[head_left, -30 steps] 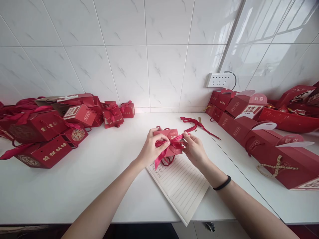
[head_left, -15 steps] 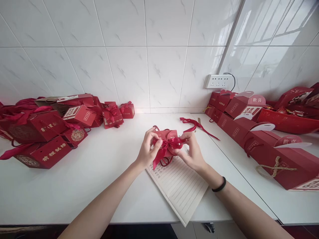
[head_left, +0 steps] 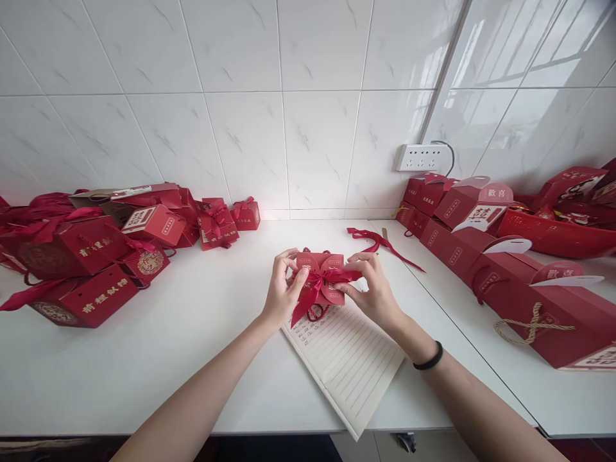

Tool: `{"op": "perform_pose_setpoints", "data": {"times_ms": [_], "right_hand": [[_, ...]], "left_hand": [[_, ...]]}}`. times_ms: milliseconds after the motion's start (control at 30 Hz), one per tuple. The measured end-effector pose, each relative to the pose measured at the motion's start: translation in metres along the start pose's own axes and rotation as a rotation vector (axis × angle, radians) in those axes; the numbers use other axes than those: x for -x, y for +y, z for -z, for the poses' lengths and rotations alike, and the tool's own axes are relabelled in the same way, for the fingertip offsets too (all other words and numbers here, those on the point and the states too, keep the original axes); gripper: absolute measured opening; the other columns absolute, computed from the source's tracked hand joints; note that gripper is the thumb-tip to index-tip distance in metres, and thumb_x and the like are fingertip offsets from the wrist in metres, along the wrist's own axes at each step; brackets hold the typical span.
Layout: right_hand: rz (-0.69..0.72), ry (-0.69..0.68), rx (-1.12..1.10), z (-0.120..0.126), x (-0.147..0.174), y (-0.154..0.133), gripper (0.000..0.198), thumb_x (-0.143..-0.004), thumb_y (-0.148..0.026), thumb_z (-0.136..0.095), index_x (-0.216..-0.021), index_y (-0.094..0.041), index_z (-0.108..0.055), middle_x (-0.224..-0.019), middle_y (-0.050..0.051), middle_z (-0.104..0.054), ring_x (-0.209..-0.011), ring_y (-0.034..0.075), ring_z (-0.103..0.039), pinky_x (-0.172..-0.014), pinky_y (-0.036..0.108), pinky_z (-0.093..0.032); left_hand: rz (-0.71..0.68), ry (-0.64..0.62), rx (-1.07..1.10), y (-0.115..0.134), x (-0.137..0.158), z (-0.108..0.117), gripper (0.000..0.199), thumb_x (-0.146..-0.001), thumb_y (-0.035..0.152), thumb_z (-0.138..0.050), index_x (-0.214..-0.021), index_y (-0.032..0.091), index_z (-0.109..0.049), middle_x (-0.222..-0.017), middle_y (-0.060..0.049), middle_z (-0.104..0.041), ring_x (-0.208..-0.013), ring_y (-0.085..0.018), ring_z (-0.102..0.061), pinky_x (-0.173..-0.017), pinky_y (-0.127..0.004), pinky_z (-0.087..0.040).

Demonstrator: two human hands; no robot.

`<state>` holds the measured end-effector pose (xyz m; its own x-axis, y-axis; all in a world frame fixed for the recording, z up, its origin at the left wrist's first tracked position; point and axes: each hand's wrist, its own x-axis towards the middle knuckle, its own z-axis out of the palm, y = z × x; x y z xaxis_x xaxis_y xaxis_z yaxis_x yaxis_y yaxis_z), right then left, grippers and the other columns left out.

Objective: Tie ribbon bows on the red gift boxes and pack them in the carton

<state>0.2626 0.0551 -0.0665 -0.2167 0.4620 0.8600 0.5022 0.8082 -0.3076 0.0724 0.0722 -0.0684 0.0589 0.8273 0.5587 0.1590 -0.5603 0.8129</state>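
Both sides of the ribbon bow I pinch, with left hand and right hand, on the red gift box over the notebook; pulling evenly should keep it neat.

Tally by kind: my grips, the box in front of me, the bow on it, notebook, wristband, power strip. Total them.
Left grip and right grip: 2
Red box: 1
Bow: 1
Notebook: 1
Wristband: 1
Power strip: 1
Total: 7
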Motion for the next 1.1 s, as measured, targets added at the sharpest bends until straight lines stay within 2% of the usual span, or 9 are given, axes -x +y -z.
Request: {"op": "perform_pose_setpoints", "data": {"times_ms": [133, 333, 467, 667, 800, 900, 967, 1033, 1100], "right_hand": [[-0.051, 0.007, -0.048, 0.000, 0.001, -0.001, 0.022, -0.095, -0.034, -0.048, -0.079, -0.019, -0.051, -0.097, 0.008, -0.041, -0.084, 0.020, -0.050, -0.068, 0.034, -0.046], [-0.377, -0.044, -0.235, 0.001, -0.003, -0.006, 0.046, -0.091, -0.051, -0.045, -0.060, -0.018, -0.049, -0.088, 0.009, -0.047, -0.099, 0.025, -0.046, -0.079, 0.035, -0.042], [-0.563, -0.044, -0.391, -0.002, -0.006, -0.004, 0.052, -0.083, -0.063, -0.049, -0.057, -0.018, -0.050, -0.089, 0.009, -0.049, -0.097, 0.024, -0.045, -0.080, 0.034, -0.042], [-0.841, 0.043, -0.835, -0.012, -0.004, -0.002, 0.048, -0.072, -0.059, -0.066, -0.057, -0.016, -0.051, -0.085, 0.005, -0.048, -0.082, 0.019, -0.047, -0.076, 0.031, -0.043], [-0.893, 0.083, -0.962, -0.016, -0.004, -0.004, 0.050, -0.069, -0.057, -0.070, -0.053, -0.016, -0.047, -0.075, 0.003, -0.048, -0.075, 0.016, -0.047, -0.070, 0.027, -0.043], [-0.888, 0.066, -0.860, -0.019, -0.003, -0.001, 0.050, -0.069, -0.060, -0.068, -0.056, -0.015, -0.052, -0.076, 0.003, -0.049, -0.070, 0.015, -0.046, -0.064, 0.026, -0.043], [-0.905, 0.009, -0.883, -0.021, -0.001, 0.003, 0.052, -0.070, -0.064, -0.065, -0.060, -0.015, -0.051, -0.072, 0.003, -0.049, -0.066, 0.015, -0.047, -0.061, 0.026, -0.044], [-0.894, -0.040, -0.841, -0.022, 0.000, 0.009, 0.053, -0.074, -0.068, -0.055, -0.065, -0.016, -0.048, -0.069, 0.003, -0.050, -0.064, 0.016, -0.050, -0.061, 0.029, -0.047], [-0.838, -0.047, -0.579, -0.019, 0.001, 0.018, 0.056, -0.082, -0.070, -0.037, -0.072, -0.016, -0.048, -0.073, 0.006, -0.053, -0.069, 0.019, -0.055, -0.063, 0.032, -0.049]], "left_hand": [[0.063, 0.041, 0.109, -0.001, 0.001, -0.003, 0.024, -0.085, 0.039, -0.049, -0.077, 0.019, -0.040, -0.121, -0.007, -0.047, -0.117, -0.020, -0.046, -0.089, -0.031, -0.043], [0.162, 0.092, 0.185, 0.000, -0.001, -0.005, 0.029, -0.083, 0.044, -0.051, -0.072, 0.017, -0.048, -0.115, -0.008, -0.053, -0.109, -0.020, -0.051, -0.093, -0.032, -0.040], [0.149, 0.105, 0.114, -0.001, -0.001, -0.005, 0.032, -0.083, 0.048, -0.048, -0.073, 0.018, -0.048, -0.107, -0.006, -0.053, -0.102, -0.018, -0.052, -0.092, -0.031, -0.039], [0.183, 0.114, 0.056, -0.004, 0.000, -0.009, 0.040, -0.081, 0.059, -0.044, -0.077, 0.019, -0.045, -0.084, -0.003, -0.048, -0.077, -0.015, -0.050, -0.074, -0.029, -0.044], [0.163, 0.106, 0.075, -0.009, -0.003, -0.008, 0.041, -0.080, 0.060, -0.044, -0.075, 0.019, -0.043, -0.086, -0.003, -0.047, -0.073, -0.013, -0.050, -0.069, -0.027, -0.045], [0.102, -0.007, 0.161, -0.014, -0.006, -0.002, 0.042, -0.079, 0.060, -0.047, -0.095, 0.021, -0.046, -0.117, -0.008, -0.045, -0.097, -0.018, -0.053, -0.081, -0.032, -0.046], [0.035, -0.140, 0.175, -0.016, -0.007, 0.005, 0.066, -0.072, 0.063, -0.054, -0.122, 0.025, -0.035, -0.139, -0.011, -0.028, -0.124, -0.025, -0.038, -0.098, -0.040, -0.038], [-0.021, -0.302, 0.117, -0.017, -0.009, 0.012, 0.092, -0.064, 0.060, -0.064, -0.137, 0.026, -0.020, -0.146, -0.012, -0.018, -0.135, -0.029, -0.020, -0.108, -0.044, -0.026], [-0.046, -0.420, 0.044, -0.017, -0.011, 0.018, 0.100, -0.062, 0.050, -0.071, -0.140, 0.024, -0.015, -0.146, -0.013, -0.019, -0.135, -0.030, -0.021, -0.109, -0.044, -0.022]]}}
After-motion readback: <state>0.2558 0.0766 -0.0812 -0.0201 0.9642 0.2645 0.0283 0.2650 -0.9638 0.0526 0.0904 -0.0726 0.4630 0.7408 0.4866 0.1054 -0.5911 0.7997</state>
